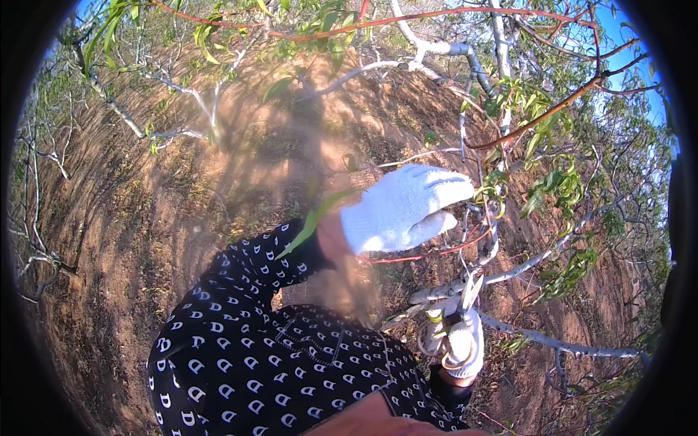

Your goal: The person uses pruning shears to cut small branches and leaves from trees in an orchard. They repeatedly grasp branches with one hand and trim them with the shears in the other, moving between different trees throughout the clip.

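Observation:
My left hand, in a white knit glove, reaches to the right with thumb and fingers apart. Its fingertips are near the leaves of a thin upright shoot, and nothing shows between them. Below and to the right, my right hand, also in a white glove, is closed around the looped handles of a pair of scissors. The blades point upward, slightly parted, beside a pale branch. A thin red twig runs just under my left hand.
Pale forked branches and a long reddish branch cross the upper right. More bare branches stand at the upper left. Brown soil with dry leaves lies below. A blurred leafy twig hangs close to the camera.

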The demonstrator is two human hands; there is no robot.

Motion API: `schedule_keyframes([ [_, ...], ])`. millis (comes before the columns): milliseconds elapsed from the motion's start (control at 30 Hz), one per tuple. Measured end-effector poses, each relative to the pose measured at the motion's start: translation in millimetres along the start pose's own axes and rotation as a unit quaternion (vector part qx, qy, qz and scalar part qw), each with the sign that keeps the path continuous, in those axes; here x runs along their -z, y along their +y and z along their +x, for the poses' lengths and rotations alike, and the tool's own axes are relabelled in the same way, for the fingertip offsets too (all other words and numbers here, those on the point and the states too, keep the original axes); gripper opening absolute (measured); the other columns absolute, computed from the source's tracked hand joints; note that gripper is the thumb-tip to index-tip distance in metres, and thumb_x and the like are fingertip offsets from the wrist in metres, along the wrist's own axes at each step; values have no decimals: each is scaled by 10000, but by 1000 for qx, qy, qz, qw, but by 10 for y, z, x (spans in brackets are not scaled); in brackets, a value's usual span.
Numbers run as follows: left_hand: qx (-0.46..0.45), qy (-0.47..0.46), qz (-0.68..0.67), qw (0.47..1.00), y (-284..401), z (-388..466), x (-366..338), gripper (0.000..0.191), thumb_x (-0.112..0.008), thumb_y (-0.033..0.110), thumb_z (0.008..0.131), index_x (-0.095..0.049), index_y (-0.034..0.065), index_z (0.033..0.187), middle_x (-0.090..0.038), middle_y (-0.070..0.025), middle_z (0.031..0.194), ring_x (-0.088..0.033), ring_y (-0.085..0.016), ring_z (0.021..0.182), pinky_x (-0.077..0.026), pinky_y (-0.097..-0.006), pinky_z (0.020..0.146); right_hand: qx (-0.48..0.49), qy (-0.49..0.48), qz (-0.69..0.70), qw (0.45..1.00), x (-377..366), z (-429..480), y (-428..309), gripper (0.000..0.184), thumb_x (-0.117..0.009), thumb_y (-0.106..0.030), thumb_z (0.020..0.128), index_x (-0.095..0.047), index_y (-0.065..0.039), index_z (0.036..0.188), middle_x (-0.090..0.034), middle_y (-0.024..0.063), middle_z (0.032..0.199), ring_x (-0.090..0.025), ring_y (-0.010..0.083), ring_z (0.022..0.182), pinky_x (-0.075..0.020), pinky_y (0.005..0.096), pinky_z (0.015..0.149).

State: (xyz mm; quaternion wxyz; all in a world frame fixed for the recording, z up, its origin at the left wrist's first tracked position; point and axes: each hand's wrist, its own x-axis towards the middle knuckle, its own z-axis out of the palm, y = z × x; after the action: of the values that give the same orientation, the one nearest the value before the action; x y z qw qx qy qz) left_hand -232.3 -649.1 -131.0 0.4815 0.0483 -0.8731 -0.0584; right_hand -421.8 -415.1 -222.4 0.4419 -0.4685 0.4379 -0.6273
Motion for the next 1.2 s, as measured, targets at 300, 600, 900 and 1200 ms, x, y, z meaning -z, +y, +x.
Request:
schedule_keyframes([
  [300, 223, 112, 118, 961, 110, -931, 704, 405, -733, 124, 937, -710, 82, 1339, -739, -167, 1263, -714, -358, 1124, -566, -429, 974, -115, -219, 9, 969, -171, 761, -32, 744, -854, -548, 861, -674, 61, 1250, -741, 91, 897, -704, 171, 677, -557, 275, 586],
  [600, 362, 185, 175, 897, 431, -1638, 771, 294, -709, 139, 1000, -748, 76, 1284, -763, -145, 1240, -728, -301, 1131, -571, -395, 990, -204, -466, 1, 861, -660, 1316, 180, 531, -811, -353, 950, -658, 51, 1259, -695, 41, 893, -645, 127, 763, -516, 252, 667],
  [900, 539, 116, 12, 834, 628, -2113, 368, 278, -676, 218, 1018, -752, 76, 1246, -774, -136, 1193, -738, -307, 1125, -573, -402, 1007, -174, -469, -95, 861, -979, 1673, 798, 287, -694, -155, 1023, -698, -62, 1294, -693, -10, 1091, -616, 61, 877, -512, 233, 749],
  [1200, 644, 173, -148, 730, 611, -2789, 566, 159, -691, 128, 1023, -770, 1, 1078, -734, -30, 902, -677, -87, 809, -556, -267, 748, -90, -291, -19, 952, -1463, 2153, 964, 258, -704, -162, 1056, -656, -29, 1272, -623, -23, 824, -585, 71, 653, -482, 254, 595],
])
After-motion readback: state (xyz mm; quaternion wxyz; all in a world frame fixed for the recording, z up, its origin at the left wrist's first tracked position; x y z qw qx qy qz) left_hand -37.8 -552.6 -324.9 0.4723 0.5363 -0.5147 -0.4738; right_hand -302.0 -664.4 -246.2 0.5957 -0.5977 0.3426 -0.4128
